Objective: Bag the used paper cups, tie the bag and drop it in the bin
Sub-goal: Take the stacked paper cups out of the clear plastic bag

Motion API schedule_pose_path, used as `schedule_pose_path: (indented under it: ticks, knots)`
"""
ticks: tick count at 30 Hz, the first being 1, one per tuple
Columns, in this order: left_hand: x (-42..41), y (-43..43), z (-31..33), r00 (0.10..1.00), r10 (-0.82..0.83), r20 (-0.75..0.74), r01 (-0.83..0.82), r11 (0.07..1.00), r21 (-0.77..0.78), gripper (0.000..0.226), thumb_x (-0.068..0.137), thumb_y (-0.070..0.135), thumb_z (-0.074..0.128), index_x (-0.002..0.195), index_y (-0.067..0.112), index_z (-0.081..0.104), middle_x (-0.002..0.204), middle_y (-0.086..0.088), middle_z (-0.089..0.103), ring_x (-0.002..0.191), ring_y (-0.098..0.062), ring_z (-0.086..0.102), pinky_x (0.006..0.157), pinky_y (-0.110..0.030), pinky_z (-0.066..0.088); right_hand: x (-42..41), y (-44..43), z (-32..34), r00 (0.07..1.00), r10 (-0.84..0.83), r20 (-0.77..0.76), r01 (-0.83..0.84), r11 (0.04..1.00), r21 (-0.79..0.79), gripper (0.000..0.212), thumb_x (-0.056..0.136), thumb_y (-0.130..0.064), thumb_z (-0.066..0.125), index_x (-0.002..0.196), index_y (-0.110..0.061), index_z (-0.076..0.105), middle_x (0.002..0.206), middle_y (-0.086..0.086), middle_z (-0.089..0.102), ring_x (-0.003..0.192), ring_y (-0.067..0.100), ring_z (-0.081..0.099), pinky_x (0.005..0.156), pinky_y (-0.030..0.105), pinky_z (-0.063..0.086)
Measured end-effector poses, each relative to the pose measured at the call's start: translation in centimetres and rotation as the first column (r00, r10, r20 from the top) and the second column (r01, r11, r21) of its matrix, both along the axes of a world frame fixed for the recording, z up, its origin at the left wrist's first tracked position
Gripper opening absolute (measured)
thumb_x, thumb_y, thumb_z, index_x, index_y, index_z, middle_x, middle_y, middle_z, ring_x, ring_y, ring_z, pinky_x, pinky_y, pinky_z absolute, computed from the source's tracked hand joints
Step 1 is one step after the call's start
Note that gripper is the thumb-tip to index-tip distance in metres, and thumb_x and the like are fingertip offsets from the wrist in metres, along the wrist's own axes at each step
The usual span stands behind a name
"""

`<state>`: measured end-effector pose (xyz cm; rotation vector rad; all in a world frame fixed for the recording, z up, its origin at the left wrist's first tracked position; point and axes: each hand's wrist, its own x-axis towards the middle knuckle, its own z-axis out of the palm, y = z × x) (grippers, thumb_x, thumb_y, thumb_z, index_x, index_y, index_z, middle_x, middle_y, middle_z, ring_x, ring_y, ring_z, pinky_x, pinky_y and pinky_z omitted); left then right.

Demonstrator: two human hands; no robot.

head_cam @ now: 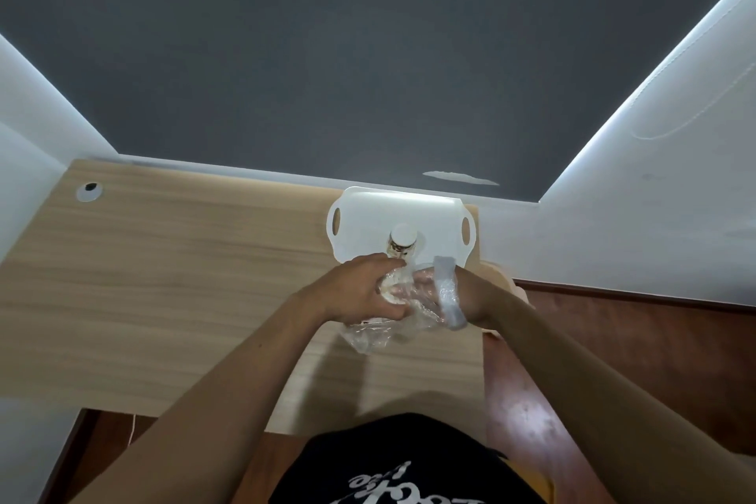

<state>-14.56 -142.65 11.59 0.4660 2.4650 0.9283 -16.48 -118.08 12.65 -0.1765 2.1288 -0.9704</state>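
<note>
- Two bare hands meet over the right part of a pale wood-grain worktop (163, 258), both arms reaching forward from the bottom of the view.
- The left hand (360, 291) is curled around the crumpled mouth of a clear plastic bag (376, 333), fingers closed on the plastic.
- The right hand (462, 295) sits inside or behind the bag, seen through the film, which wraps over its fingers; a bunched band of plastic crosses the wrist. Its grip cannot be told.
- The bag hangs between the two hands, its loose lower part sagging onto the worktop just below them.
- Just beyond the hands stands a stack of paper cups (403, 243), upright on a white tray (442, 217) with a slot handle at each end. The stack's base is just beside the left fingertips.
- The tray sits at the far right corner of the worktop, against a dark grey wall (368, 53).
- A round cable hole (89, 191) lies at the far left of the worktop.
- White side walls close in left and right; reddish-brown floor (613, 340) shows at right.
- A black shirt with white lettering (401, 471) fills the bottom centre.
</note>
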Motion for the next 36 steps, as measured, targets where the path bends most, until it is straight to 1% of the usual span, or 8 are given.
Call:
schedule_pose_path:
  ticks: [3, 8, 12, 16, 20, 23, 27, 36]
  knots:
    - [0.2, 0.9, -0.2, 0.999, -0.011, 0.033, 0.009, 0.997, 0.074, 0.037, 0.072, 0.056, 0.079, 0.105, 0.055, 0.061, 0.103, 0.032, 0.063, 0.095, 0.006, 0.064, 0.077, -0.027, 0.048, 0.5, -0.3, -0.4, 0.999, 0.029, 0.021, -0.028, 1.0, -0.008, 0.03, 0.093, 0.028, 0.059, 0.118, 0.014, 0.068, 0.092, 0.011, 0.065, 0.083, 0.017, 0.063, 0.082, 0.044, 0.054]
    - [1.1, 0.3, -1.4, 0.993, 0.036, 0.112, -0.052, 0.988, 0.144, 0.068, 0.074, 0.054, 0.093, 0.135, 0.052, 0.063, 0.118, 0.024, 0.076, 0.105, 0.0, 0.073, 0.091, -0.032, 0.063, 0.6, 0.4, -0.4, 0.999, -0.044, 0.013, 0.046, 0.993, -0.107, 0.043, 0.092, 0.02, 0.064, 0.13, -0.001, 0.071, 0.12, 0.023, 0.076, 0.105, 0.027, 0.073, 0.094, 0.042, 0.06]
    - [1.1, -0.7, -2.3, 0.985, 0.121, 0.121, -0.125, 0.992, 0.018, 0.078, 0.071, 0.067, 0.095, 0.136, 0.039, 0.061, 0.116, 0.018, 0.076, 0.102, -0.009, 0.072, 0.089, -0.037, 0.061, -0.8, -0.3, -0.3, 0.986, 0.165, -0.03, -0.163, 0.985, 0.056, 0.024, 0.085, 0.005, 0.077, 0.108, 0.008, 0.072, 0.104, 0.022, 0.074, 0.09, 0.021, 0.066, 0.076, 0.018, 0.049]
    - [0.8, -2.6, -2.7, 0.979, 0.161, 0.122, -0.158, 0.987, -0.031, 0.059, 0.076, 0.062, 0.096, 0.118, 0.034, 0.067, 0.098, 0.015, 0.078, 0.084, -0.007, 0.073, 0.075, -0.031, 0.058, -2.6, 1.4, -0.6, 0.998, 0.065, 0.003, -0.065, 0.996, 0.063, 0.037, 0.099, 0.012, 0.068, 0.135, 0.017, 0.062, 0.134, 0.041, 0.065, 0.123, 0.05, 0.069, 0.094, 0.057, 0.055]
    - [1.0, -6.0, -3.7, 0.972, 0.208, 0.109, -0.205, 0.978, -0.04, 0.013, 0.103, 0.029, 0.081, 0.1, 0.016, 0.08, 0.083, -0.004, 0.08, 0.067, -0.01, 0.065, 0.068, -0.032, 0.051, -4.5, 4.1, 0.7, 0.996, -0.083, 0.043, 0.087, 0.992, -0.093, 0.032, 0.104, 0.002, 0.064, 0.133, -0.004, 0.077, 0.131, 0.015, 0.08, 0.124, 0.033, 0.076, 0.107, 0.048, 0.062]
    - [1.2, -7.6, -4.1, 0.964, 0.248, 0.096, -0.242, 0.968, -0.072, 0.025, 0.108, 0.017, 0.067, 0.086, 0.013, 0.077, 0.071, 0.002, 0.072, 0.055, 0.0, 0.055, 0.065, -0.03, 0.045, -5.0, 4.7, 1.1, 0.985, -0.085, 0.151, 0.114, 0.974, -0.195, 0.023, 0.108, -0.004, 0.065, 0.119, -0.005, 0.086, 0.127, 0.014, 0.083, 0.128, 0.029, 0.075, 0.116, 0.052, 0.055]
    - [1.0, -8.5, -4.7, 0.959, 0.276, 0.063, -0.259, 0.945, -0.199, 0.031, 0.114, 0.025, 0.061, 0.097, 0.009, 0.082, 0.092, -0.012, 0.083, 0.082, -0.026, 0.074, 0.077, -0.039, 0.053, -5.8, 4.5, 1.3, 0.976, -0.18, 0.124, 0.198, 0.968, -0.153, 0.035, 0.087, -0.048, 0.087, 0.084, -0.013, 0.085, 0.081, 0.012, 0.06, 0.079, 0.013, 0.059, 0.087, 0.036, 0.059]
    - [2.4, -10.8, -6.7, 0.746, 0.624, 0.233, -0.456, 0.734, -0.504, 0.036, 0.105, 0.023, 0.066, 0.123, -0.006, 0.077, 0.121, -0.027, 0.082, 0.114, -0.042, 0.08, 0.087, -0.038, 0.061, -6.2, 4.6, 0.4, 0.822, -0.564, 0.079, 0.555, 0.763, -0.333, 0.049, 0.098, -0.043, 0.082, 0.112, 0.004, 0.08, 0.103, 0.028, 0.075, 0.093, 0.025, 0.063, 0.086, 0.037, 0.06]
